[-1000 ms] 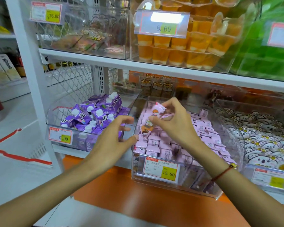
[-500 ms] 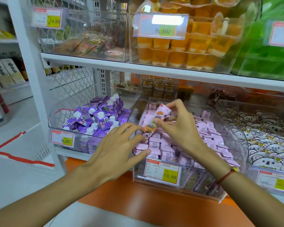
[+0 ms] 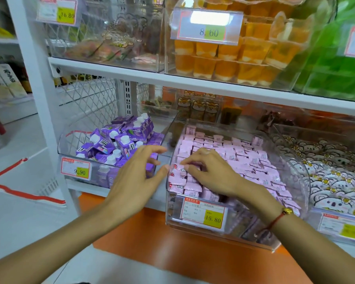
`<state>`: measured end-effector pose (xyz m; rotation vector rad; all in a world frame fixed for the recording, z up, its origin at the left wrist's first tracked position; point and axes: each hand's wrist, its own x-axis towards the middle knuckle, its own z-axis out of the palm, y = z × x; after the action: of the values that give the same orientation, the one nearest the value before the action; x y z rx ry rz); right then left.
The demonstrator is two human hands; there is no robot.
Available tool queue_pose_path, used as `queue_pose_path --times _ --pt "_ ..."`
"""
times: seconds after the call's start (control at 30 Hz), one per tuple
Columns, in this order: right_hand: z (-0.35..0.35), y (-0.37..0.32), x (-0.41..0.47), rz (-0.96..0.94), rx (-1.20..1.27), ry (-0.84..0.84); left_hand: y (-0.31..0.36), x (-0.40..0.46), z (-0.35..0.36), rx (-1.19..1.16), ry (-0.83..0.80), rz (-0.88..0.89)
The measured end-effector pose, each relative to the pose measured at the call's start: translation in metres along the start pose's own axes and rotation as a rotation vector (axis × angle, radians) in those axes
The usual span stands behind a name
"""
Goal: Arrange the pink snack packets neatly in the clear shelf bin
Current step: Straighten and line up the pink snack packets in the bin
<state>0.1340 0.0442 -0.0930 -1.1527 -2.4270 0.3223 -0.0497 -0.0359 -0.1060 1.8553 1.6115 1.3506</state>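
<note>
The clear shelf bin (image 3: 304,181) stands on the lower shelf, filled with rows of pink snack packets (image 3: 244,156). My right hand (image 3: 211,173) is down inside the bin at its front left corner, fingers curled on a pink packet (image 3: 177,170) that lies against the left wall on top of the others. Just outside that wall hovers my left hand (image 3: 135,177), fingers spread and relaxed, its thumb tip close to the bin's edge and holding nothing.
A bin of purple drink cartons (image 3: 119,140) sits left of the pink bin, and a bin of bear-print packets (image 3: 326,160) to its right. The white upper shelf (image 3: 193,80) with orange jelly cups (image 3: 234,58) overhangs. A 15.80 price tag (image 3: 203,214) fronts the bin.
My right hand has come down from above the bin, bringing the packet to the front left corner among the others. My left hand has stayed beside the bin's left wall.
</note>
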Motion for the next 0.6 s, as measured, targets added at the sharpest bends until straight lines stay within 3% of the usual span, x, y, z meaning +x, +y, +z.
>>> queue_pose_path --times 0.13,0.23,0.3,0.43,0.6 --pt "-0.007 0.003 0.006 -0.018 0.051 -0.111 -0.002 0.006 0.007 -0.120 -0.081 -0.118" --pt "-0.019 0.006 0.019 0.051 0.170 0.037 -0.003 0.016 0.015 -0.156 -0.101 -0.134" --pt "-0.019 0.008 0.026 0.082 0.099 0.085 -0.005 0.022 0.019 -0.166 -0.111 -0.139" --pt "-0.004 0.007 0.036 0.123 0.007 0.020 -0.009 0.029 0.019 -0.141 -0.132 -0.141" --pt "-0.008 0.006 0.048 0.199 0.063 -0.089 -0.003 0.034 0.009 -0.089 -0.188 -0.134"
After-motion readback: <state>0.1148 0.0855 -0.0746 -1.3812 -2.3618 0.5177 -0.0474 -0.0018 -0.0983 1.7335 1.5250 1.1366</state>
